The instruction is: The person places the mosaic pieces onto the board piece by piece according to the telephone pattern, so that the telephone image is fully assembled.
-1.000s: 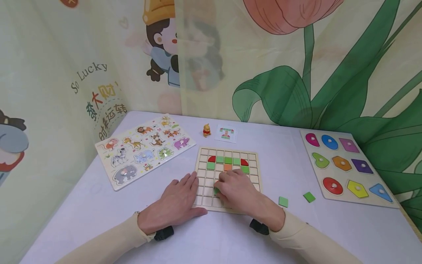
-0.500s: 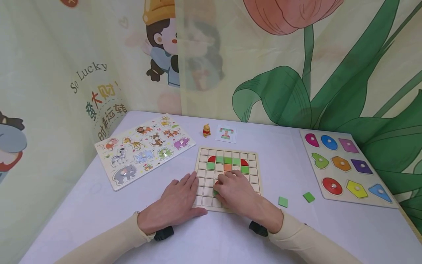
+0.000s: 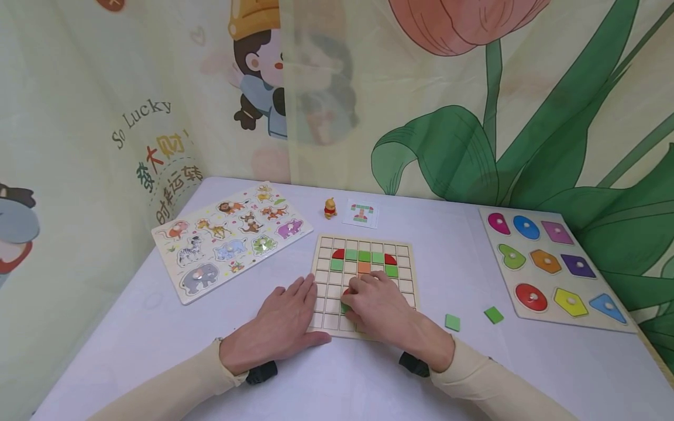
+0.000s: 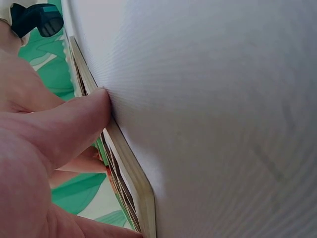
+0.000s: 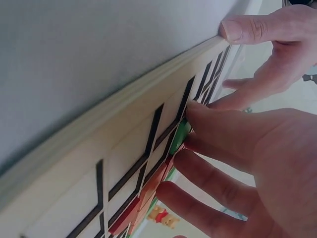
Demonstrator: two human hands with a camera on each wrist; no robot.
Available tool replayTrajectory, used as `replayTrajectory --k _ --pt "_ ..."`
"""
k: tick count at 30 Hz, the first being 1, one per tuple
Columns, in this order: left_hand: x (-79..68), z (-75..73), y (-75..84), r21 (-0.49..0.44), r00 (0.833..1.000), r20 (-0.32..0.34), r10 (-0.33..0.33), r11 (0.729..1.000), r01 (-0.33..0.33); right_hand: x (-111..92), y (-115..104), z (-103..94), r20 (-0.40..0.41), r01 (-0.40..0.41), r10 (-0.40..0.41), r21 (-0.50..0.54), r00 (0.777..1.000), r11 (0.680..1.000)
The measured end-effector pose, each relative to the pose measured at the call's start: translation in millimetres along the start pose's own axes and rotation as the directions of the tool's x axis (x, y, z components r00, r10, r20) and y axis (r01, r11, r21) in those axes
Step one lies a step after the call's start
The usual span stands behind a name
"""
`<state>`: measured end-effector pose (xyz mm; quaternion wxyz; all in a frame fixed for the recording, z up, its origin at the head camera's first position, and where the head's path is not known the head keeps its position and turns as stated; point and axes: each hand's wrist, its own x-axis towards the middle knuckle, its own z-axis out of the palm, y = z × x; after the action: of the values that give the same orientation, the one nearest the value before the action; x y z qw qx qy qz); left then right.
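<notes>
A wooden grid board lies on the white table, with red, green and orange tiles set in some of its squares. My right hand is over the lower middle of the board. Its thumb and index finger pinch a green square tile in the grid, beside a red rounded tile. Orange tiles and another red tile show under the other fingers. My left hand lies flat with straight fingers against the board's left side, its thumb at the near edge.
Two loose green tiles lie right of the board. Behind it are a pattern card and a small bear figure. An animal puzzle stands at left, a shape puzzle at right. A printed curtain encloses the table's back.
My right hand has shifted very slightly over the same spot, and more of the red rounded tile shows beside its fingers. The left hand stays in place.
</notes>
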<state>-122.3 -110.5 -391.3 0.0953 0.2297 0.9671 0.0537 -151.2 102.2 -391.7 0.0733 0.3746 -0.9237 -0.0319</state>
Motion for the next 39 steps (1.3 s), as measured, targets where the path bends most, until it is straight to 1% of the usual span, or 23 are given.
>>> replayTrajectory --k 2,5,8,10,13,16,25,29,32,36,39 --pt "0.0 -0.4 0.2 0.001 1.0 0.001 0.001 1.0 -0.001 -2.1 3.1 -0.9 -0.012 -0.004 0.004 0.026 1.0 1.0" --pt "0.2 -0.6 0.6 -0.001 1.0 -0.002 0.004 1.0 -0.004 -7.4 10.8 -2.6 -0.051 -0.022 0.026 0.064 0.998 0.998" --pt "0.7 -0.3 1.0 -0.008 1.0 -0.002 0.006 1.0 -0.006 -15.6 21.9 -4.1 -0.079 -0.071 0.078 0.09 0.994 0.993" --pt "0.9 0.0 1.6 -0.014 1.0 0.0 0.007 1.0 -0.007 -22.9 30.4 -4.5 -0.082 -0.115 0.123 0.091 0.989 0.989" --pt "1.1 0.9 2.3 -0.019 1.0 0.003 0.01 1.0 -0.01 -35.8 43.4 -4.5 -0.061 -0.195 0.201 0.092 0.978 0.976" --pt "1.6 1.9 2.6 -0.017 1.0 0.006 0.01 1.0 -0.01 -50.5 55.6 -4.0 -0.032 -0.259 0.263 0.095 0.964 0.961" --pt "3.7 0.7 2.3 -0.002 1.0 0.023 -0.01 1.0 0.01 -94.4 84.9 -7.8 0.041 -0.398 0.396 0.061 0.917 0.915" --pt "2.4 -0.7 2.4 -0.001 1.0 0.025 -0.011 1.0 0.011 -108.7 90.1 -8.2 0.081 -0.432 0.428 0.043 0.9 0.901" --pt "1.7 -0.6 1.9 0.0 1.0 0.025 -0.009 1.0 0.009 -116.2 91.1 -6.7 0.129 -0.447 0.438 0.047 0.89 0.893" --pt "1.7 -0.5 0.5 -0.002 1.0 0.023 -0.009 1.0 0.009 -121.9 92.7 -4.3 0.161 -0.453 0.439 0.059 0.884 0.89" --pt "1.9 -1.2 0.1 -0.003 1.0 0.024 -0.012 1.0 0.012 -124.5 94.1 -4.0 0.16 -0.452 0.437 0.07 0.885 0.889"
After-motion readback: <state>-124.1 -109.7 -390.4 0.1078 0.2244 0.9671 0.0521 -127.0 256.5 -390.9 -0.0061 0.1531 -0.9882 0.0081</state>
